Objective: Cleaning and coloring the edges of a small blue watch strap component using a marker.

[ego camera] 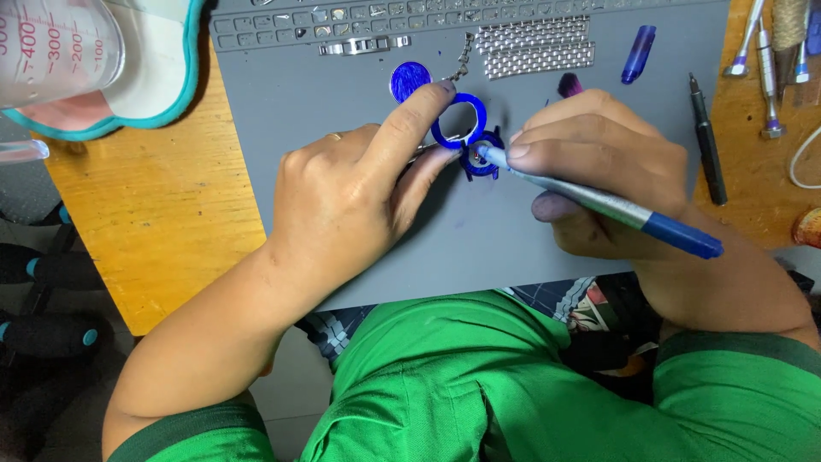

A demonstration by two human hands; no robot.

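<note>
Two hands worked close together over the grey mat (513,231) on the wooden bench (154,205). The left hand (342,197) had its grip narrowed to a pinch, forefinger and thumb closing on a blue ring (440,135), though exactly what metal part sat between them I could not tell. The right hand (599,162) held a blue marker pen (599,204) in a tight writing grip, and the pen's tip touched a small dark-blue watch case (481,161) lying just below the ring, right at the left thumb. Just above, a blue disc (409,79) lay flat on the mat, near a short chain (463,56). Further up sat two strips of silver mesh band (537,47), and beside them the pen's blue cap (638,53). A black tool (707,141) lay on the mat's right edge, with small screwdrivers (768,68) beyond it on the wood. A measuring jug (51,47) stood at the upper left corner. Green sleeves framed the bottom.
</note>
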